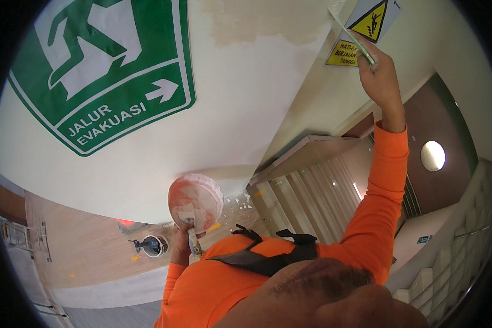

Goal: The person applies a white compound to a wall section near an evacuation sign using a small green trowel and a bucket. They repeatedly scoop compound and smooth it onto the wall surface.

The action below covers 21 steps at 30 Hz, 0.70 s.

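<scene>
My right hand (380,77) is raised high at the right, its fingers closed around a thin flat scraper (361,47) with a pale green edge. The scraper is seen nearly edge-on; its far end reaches the wall beside a yellow warning sign (369,21). Low and left of centre, my left hand (185,235) is closed on a round, plaster-smeared bowl (213,191). A putty knife (194,243) lies with its blade in the bowl and its handle against that hand. Behind the bowl, part of my grip is hidden. A beige damp-looking patch (262,24) marks the white wall above.
A large green sign (115,117) covers the wall at left. Stairs (311,199) descend beyond the wall corner. On the wooden floor stand a white bucket (157,246) and, farther left, a metal ladder or frame (17,234). White crumbs (240,201) lie near the wall's foot.
</scene>
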Motion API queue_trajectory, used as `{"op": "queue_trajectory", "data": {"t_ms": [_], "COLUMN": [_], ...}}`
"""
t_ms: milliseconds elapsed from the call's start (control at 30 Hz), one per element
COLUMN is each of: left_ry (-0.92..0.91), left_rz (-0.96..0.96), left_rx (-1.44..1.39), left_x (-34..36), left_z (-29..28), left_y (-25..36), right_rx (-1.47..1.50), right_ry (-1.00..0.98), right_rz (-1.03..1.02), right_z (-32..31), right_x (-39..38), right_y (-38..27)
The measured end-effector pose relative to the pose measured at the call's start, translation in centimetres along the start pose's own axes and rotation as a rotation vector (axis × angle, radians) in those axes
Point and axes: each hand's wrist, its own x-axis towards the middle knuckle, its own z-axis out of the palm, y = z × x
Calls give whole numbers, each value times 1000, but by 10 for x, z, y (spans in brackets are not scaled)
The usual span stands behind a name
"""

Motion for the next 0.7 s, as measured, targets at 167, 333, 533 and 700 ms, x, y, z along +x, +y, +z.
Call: {"op": "queue_trajectory", "data": {"t_ms": [167,333,533,700], "left_ry": [3,-19,31,26], "left_rz": [3,8,-25,-1], "left_rx": [9,-30,-72,-63], "left_x": [-16,-24,-31,-39], "left_z": [-15,-17,-4,21], "left_y": [4,-9,-23,-33], "right_rx": [6,-20,16,49], "right_ry": [94,164,40,-80], "right_rz": [29,-39,17,-18], "right_z": [-42,-81,-103,-110], "right_x": [-3,39,47,34], "right_y": [-7,-16,-48,-33]}}
